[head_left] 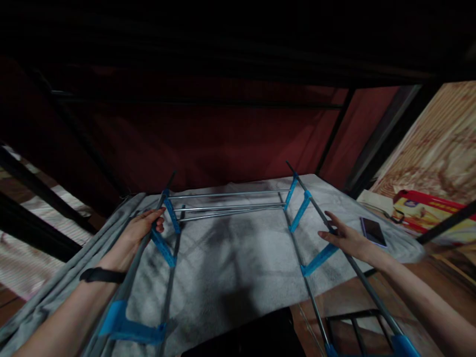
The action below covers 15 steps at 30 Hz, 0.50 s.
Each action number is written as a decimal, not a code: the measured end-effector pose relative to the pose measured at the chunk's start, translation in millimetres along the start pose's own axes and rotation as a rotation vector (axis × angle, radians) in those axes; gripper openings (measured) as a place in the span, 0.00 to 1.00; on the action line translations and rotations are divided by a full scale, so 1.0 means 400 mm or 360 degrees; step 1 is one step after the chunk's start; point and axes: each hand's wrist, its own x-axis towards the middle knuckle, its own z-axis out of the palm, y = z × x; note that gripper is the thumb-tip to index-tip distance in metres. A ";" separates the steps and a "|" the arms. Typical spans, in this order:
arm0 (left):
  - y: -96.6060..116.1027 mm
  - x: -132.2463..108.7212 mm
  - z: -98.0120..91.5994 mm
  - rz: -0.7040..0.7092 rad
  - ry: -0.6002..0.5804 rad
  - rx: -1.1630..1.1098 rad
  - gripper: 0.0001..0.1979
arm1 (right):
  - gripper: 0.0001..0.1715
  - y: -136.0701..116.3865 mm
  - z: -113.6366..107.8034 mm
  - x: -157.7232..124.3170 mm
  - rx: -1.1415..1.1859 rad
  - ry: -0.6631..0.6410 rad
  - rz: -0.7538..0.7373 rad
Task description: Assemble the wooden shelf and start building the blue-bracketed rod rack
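Observation:
A rack frame of grey metal tubes with blue plastic connectors (pixel 320 259) lies over a grey cloth (pixel 238 253). Thin metal crossbars (pixel 230 194) join its two sides at the far end. My left hand (pixel 147 225) is wrapped round the left upper tube beside a blue connector; a black band is on that wrist. My right hand (pixel 342 237) rests against the right upper tube near another connector, its thumb and fingers spread apart.
A phone (pixel 373 231) lies on the cloth at the right, near a red and yellow package (pixel 427 210). Dark metal bars (pixel 336 131) stand before a red panel (pixel 215 139). A small black frame (pixel 355 325) is low at the right.

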 end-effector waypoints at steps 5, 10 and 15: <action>0.013 -0.011 0.009 -0.0050 0.0007 0.0075 0.18 | 0.54 -0.045 -0.009 0.080 0.0170 -0.0010 -0.0001; 0.031 -0.026 0.013 0.0022 0.0229 0.0457 0.19 | 0.47 -0.077 -0.018 0.221 0.0240 0.0004 0.0070; 0.047 -0.038 0.015 0.0098 0.0266 0.0743 0.21 | 0.39 -0.099 -0.002 0.329 0.0395 -0.0144 0.0071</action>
